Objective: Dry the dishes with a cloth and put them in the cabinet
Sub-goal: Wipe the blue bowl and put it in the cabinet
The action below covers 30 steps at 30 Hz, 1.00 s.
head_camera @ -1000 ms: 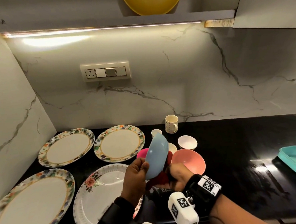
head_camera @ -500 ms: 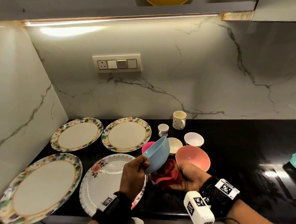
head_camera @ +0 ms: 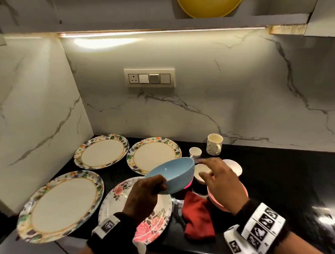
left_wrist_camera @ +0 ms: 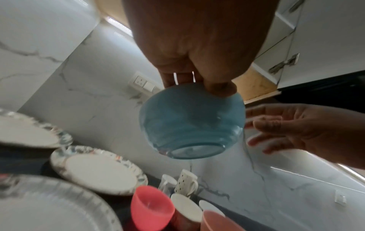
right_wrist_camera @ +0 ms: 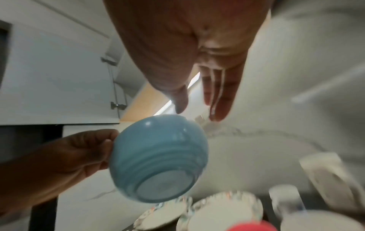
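My left hand grips a light blue bowl by its near rim and holds it upright above the counter; the bowl's underside shows in the wrist views. My right hand hovers just right of the bowl with fingers spread and holds nothing. The red cloth lies crumpled on the black counter below the hands. A yellow bowl sits in the open cabinet overhead.
Three floral-rimmed plates and a rose-patterned plate lie on the counter at left. A pink bowl, white bowls, a small cup and a speckled mug cluster behind my hands.
My right hand has let go of the red cloth, which now lies on the counter, and has risen open beside the bowl. The left hand turned the bowl upright and lifted it.
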Available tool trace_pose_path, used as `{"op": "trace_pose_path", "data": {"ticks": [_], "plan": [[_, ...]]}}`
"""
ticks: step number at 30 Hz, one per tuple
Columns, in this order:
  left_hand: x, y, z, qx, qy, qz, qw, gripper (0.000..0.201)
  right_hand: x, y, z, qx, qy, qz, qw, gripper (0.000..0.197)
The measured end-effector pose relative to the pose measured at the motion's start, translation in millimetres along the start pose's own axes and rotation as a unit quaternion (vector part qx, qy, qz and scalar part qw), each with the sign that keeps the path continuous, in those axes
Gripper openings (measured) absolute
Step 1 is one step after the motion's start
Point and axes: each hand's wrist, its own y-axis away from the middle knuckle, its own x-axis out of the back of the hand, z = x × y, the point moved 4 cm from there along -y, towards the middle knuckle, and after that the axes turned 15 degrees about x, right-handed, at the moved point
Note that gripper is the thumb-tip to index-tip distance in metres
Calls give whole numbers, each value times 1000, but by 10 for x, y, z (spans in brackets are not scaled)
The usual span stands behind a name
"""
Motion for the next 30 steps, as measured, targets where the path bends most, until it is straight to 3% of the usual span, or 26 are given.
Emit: {"op": "trace_pose_path", "data": {"ticks": [3, 6, 9, 12, 15, 18, 21, 26, 30], "plan": [[328, -113, 246, -57, 5, 7, 998, 9, 305, -266, -325, 172, -5, -32, 985, 30], [776, -256, 474, -107, -39, 17, 993, 20, 568, -533, -656, 259, 21, -30, 965, 16], [1376, -383, 726, -165, -27, 70, 983, 17, 835, -864, -1075, 320, 72, 10, 945, 19], [2056, -536, 966, -203, 60, 211, 954, 20, 1134, -1265, -1659, 375, 113, 88, 916, 25], [2756, -722, 1033, -217, 133, 381, 889, 23, 1390, -1678, -2263, 425, 123, 165, 881, 14], [3247, -1072, 895, -228, 131, 437, 860, 25, 1519, -2240, -2701, 438, 140, 209, 863, 9], [3535, -1603, 556, -198, 131, 417, 877, 23, 1521, -2990, -3098, 427, 198, 216, 855, 12], [3874, -2480, -91, -179, 104, 400, 893, 31, 1180, -4418, -3564, 412, 345, 87, 839, 16], [4076, -3054, -446, -178, 101, 399, 894, 34, 700, -5486, -3674, 359, 443, -10, 822, 21]]}}
